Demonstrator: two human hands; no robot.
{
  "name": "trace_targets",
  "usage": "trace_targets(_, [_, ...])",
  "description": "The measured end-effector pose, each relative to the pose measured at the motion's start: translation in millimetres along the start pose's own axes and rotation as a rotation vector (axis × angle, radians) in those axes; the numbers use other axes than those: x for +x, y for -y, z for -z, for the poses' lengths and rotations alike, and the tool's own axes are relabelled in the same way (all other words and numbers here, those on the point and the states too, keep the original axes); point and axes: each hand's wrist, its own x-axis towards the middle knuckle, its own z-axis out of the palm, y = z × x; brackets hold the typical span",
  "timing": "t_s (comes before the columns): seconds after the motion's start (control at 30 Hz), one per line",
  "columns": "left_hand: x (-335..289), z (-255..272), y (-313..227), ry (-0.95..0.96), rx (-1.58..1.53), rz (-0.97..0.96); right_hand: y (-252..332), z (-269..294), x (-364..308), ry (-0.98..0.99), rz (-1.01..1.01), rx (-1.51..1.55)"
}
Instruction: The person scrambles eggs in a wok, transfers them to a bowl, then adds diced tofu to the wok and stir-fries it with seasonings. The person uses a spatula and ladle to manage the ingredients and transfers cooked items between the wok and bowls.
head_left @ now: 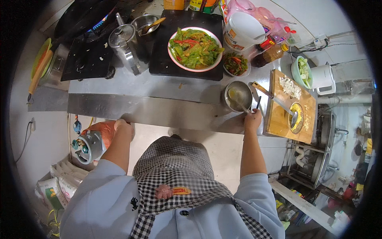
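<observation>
My right hand point(253, 118) is closed at the counter's front edge, beside a small steel pot point(246, 94). A metal spoon point(238, 104) dips into yellowish liquid in the pot, and its handle runs back to my fingers. A thin black rod point(259, 102) juts up past the same hand; what it belongs to is unclear. My left hand point(124, 126) hangs low by the counter's front edge, near a red plastic bag point(106, 132), its fingers mostly hidden. Right of the pot, a wooden cutting board point(278, 115) bears chopped white pieces point(290, 88), a patterned dish point(297, 126) and a wooden-handled ladle point(283, 104).
A plate point(170, 59) of cooked green peppers sits on a black panel point(161, 65). Behind stand a steel pitcher point(126, 47), a white bucket point(242, 32) and sauce bottles point(270, 55). A burner flame point(97, 24) burns under a wok point(75, 18). A gas cylinder point(90, 147) stands below.
</observation>
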Motion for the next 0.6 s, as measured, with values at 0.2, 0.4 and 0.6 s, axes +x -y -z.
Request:
trace_targets(0.2, [-31.2,-11.2,44.8,-0.131,0.095,-0.054,18.8,1.8,11.5,-0.269,0.186,-0.342])
trace_targets(0.4, [-66.0,-28.8,57.9,-0.298,0.445,-0.123,7.9,13.9,25.0,0.040,-0.015,-0.235])
trace_targets(0.6, [-48.1,-35.2,56.0,-0.372,0.787,-0.088,-25.0,40.0,-6.5,0.079,-0.172,-0.246])
